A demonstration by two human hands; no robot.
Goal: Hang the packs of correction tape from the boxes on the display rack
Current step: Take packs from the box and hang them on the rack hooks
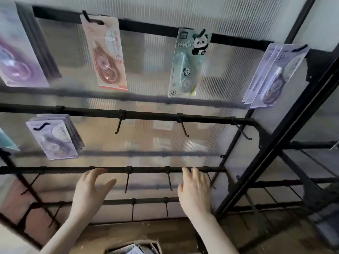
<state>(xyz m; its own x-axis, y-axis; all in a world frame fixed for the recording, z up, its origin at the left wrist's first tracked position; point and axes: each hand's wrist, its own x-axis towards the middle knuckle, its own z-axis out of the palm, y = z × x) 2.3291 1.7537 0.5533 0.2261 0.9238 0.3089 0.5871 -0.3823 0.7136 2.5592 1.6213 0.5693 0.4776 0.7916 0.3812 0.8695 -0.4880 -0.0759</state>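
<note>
Ribbed translucent panel (159, 74); black bar rack (146, 115)

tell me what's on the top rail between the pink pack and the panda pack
Nothing hangs there: in the head view the top rail runs bare between the pink pack and the panda pack, with only the ribbed panel behind.

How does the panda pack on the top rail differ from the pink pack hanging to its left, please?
The panda pack is pale green with a panda cartoon; the pink pack is salmon with a plain card. The panda pack's top is cut to a shape; the pink pack's is rectangular. Both hang singly on top-rail hooks and hold one dispenser.
</note>
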